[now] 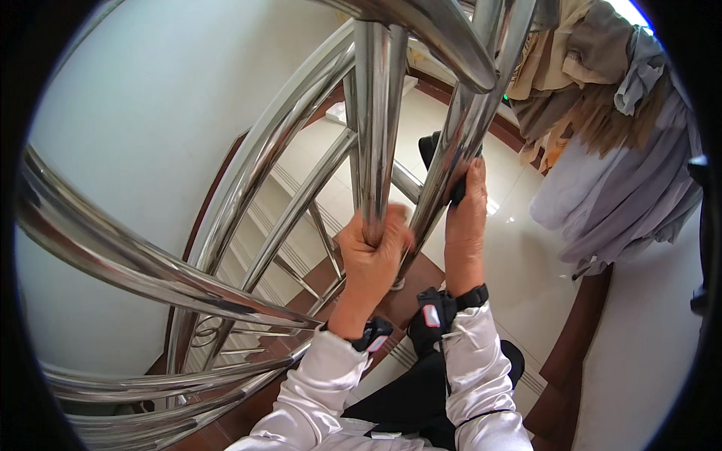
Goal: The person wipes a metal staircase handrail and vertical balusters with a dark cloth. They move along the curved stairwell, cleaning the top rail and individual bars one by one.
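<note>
My left hand [373, 248] is wrapped around the lower part of a vertical stainless steel railing post [379, 124]; its fingers are slightly blurred. To its right, my right hand [469, 217] lies along a second, leaning steel post [445, 169]. Its fingers point up and are partly hidden, so their grip is unclear. A small black thing [458, 191] shows between this hand and the post; I cannot tell what it is. Both wrists wear black straps with a small device, below white satin sleeves.
A curved steel handrail [141, 253] sweeps down on the left. Stair treads [265, 225] show behind the bars. Hanging clothes [615, 175] crowd the right side above a glossy tiled floor [513, 270]. A black object [428, 147] is partly hidden behind the leaning post. White walls flank the stairs.
</note>
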The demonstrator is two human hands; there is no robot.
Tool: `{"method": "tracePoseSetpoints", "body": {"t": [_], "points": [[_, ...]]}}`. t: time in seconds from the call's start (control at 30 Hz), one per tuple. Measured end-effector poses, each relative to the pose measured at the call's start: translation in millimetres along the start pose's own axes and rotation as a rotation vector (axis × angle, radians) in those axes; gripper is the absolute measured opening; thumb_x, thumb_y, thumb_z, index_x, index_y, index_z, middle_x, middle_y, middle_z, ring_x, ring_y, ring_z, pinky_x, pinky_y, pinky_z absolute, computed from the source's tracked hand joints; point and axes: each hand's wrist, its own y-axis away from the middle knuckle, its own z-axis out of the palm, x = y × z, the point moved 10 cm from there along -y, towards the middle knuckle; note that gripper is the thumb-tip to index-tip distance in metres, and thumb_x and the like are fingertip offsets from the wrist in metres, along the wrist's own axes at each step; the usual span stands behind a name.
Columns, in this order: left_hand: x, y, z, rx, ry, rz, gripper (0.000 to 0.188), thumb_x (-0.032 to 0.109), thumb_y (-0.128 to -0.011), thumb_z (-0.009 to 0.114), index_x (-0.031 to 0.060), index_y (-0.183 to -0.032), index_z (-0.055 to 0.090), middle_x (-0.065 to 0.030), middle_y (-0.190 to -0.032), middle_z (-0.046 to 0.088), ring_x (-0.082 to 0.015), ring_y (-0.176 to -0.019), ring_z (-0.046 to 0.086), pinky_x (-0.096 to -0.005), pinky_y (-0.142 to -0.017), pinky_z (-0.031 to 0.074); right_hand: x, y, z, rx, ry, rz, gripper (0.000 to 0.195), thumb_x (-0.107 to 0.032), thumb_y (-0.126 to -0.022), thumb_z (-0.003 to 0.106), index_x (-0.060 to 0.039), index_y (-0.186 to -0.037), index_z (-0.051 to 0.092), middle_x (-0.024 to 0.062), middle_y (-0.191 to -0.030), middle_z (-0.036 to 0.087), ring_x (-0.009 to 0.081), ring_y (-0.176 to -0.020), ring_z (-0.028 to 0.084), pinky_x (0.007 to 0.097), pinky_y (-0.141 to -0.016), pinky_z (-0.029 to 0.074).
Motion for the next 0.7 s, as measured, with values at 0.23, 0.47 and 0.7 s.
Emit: {"method": "tracePoseSetpoints", "body": {"t": [0.23,0.47,0.7], "points": [[-6.0,4.8,4.7,0.056,-0.054,0.173,0.022,0.015,-0.100,0.073,0.0028,-0.089,0.057,0.0035,-0.053,0.044,-0.0028,-0.052,0.036,-0.0258,-0.046,0.028,42.1,59.7,-24.7,0.098,0.362,-0.156,0.058,-0.037,-0.112,0.048,-0.0080,-0.158,0.030,0.0047,-0.143,0.054,0.0123,-0.118,0.053,0.0270,-0.100,0.042],[-5.6,4.8,-2.8,0.045,-0.048,0.159,0.028,0.013,-0.099,0.073,0.0031,-0.085,0.052,0.0021,-0.054,0.046,-0.0024,-0.052,0.038,-0.0253,-0.046,0.029,-22.7,42.1,-2.5,0.073,0.161,-0.342,0.037,-0.002,-0.099,0.067,-0.0110,-0.130,0.049,0.0004,-0.122,0.054,0.0096,-0.105,0.053,0.0254,-0.095,0.044],[-10.6,7.2,-1.7,0.040,-0.054,0.157,0.030,0.014,-0.099,0.074,0.0045,-0.083,0.050,0.0024,-0.055,0.043,-0.0041,-0.052,0.035,-0.0260,-0.047,0.030,-55.4,20.9,11.0,0.065,0.216,-0.519,0.048,-0.018,-0.103,0.068,-0.0115,-0.144,0.042,0.0015,-0.124,0.052,0.0125,-0.110,0.050,0.0283,-0.101,0.042]]}}
